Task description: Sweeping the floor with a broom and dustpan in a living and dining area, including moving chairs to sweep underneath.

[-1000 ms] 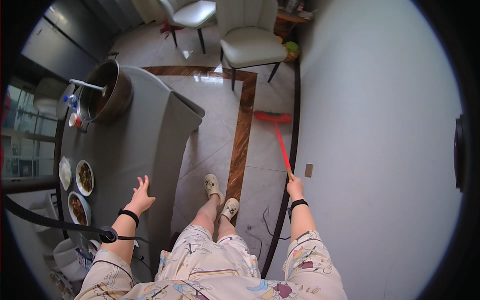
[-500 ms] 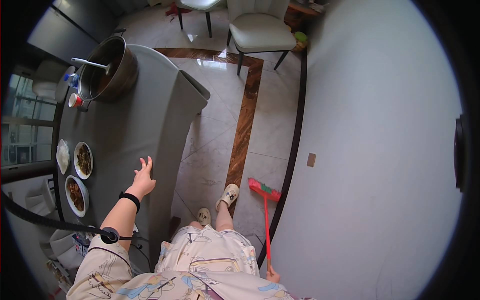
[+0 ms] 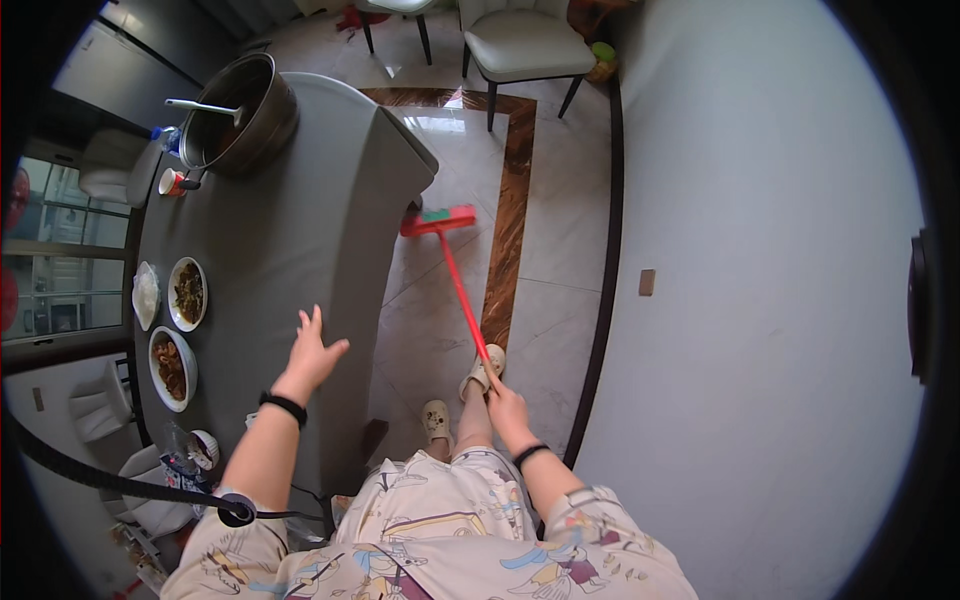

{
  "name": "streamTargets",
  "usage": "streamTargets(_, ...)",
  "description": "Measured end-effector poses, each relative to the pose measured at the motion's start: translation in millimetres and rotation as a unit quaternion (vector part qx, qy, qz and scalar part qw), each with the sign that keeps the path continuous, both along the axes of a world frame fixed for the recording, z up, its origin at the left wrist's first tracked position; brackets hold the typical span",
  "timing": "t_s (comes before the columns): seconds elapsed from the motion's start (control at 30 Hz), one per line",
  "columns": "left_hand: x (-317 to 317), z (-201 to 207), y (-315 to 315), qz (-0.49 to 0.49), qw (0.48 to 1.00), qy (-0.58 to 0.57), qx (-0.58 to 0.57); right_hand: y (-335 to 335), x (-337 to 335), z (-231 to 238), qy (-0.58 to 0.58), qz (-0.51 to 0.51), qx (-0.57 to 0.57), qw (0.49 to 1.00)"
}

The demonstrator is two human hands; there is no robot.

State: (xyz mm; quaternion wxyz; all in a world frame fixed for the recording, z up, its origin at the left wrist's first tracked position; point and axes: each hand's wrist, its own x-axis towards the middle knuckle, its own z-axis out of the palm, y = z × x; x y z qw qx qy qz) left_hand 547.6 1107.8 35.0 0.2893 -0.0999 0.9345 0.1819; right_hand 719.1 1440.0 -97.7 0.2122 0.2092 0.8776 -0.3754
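Observation:
A red broom [image 3: 461, 290] slants away from me over the marble floor, its red and green bristle head beside the far corner of the table. My right hand [image 3: 507, 408] is wrapped round the near part of its handle, above my right shoe. Over the right side of the grey-covered table [image 3: 270, 260] is my left hand [image 3: 314, 354], holding nothing, its fingers stretched and apart. Whether that hand touches the cloth I cannot tell. Both wrists wear black bands.
On the table stand a large metal pot [image 3: 275, 125] with a ladle, a paper cup [image 3: 171, 182], two dishes of food [image 3: 168, 345] and a white bag [image 3: 146, 297]. A pale chair [image 3: 527, 45] stands ahead. The wall [image 3: 760, 300] runs along my right. A black strap crosses at lower left.
The broom has swung from beside the wall on the right, forward and left to the table's corner. My right hand has come up and forward with it. My left fingers have spread.

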Motion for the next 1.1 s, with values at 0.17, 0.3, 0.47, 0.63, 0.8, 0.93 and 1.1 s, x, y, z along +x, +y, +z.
streamTargets(0.17,109,11,0,-0.021,0.993,-0.079,-0.082,-71,-62,-14,-0.028,0.088,0.054,0.994)
streamTargets(0.3,125,9,-31,-0.069,0.995,-0.043,-0.062,-63,-14,-25,-0.041,0.164,0.096,0.981)
streamTargets(0.47,124,15,-33,-0.077,0.994,-0.051,-0.060,19,133,15,-0.119,0.167,0.141,0.969)
streamTargets(0.63,125,12,-38,-0.075,0.993,-0.048,-0.074,61,218,108,-0.169,0.109,0.190,0.961)
streamTargets(0.8,125,17,-45,-0.099,0.990,-0.050,-0.083,33,228,150,-0.112,0.127,0.170,0.971)
streamTargets(0.93,123,14,-48,-0.114,0.989,-0.055,-0.075,-31,190,118,-0.060,0.177,0.165,0.969)
streamTargets(1.1,119,14,-49,-0.134,0.985,-0.078,-0.070,-113,141,58,-0.014,0.179,0.144,0.973)
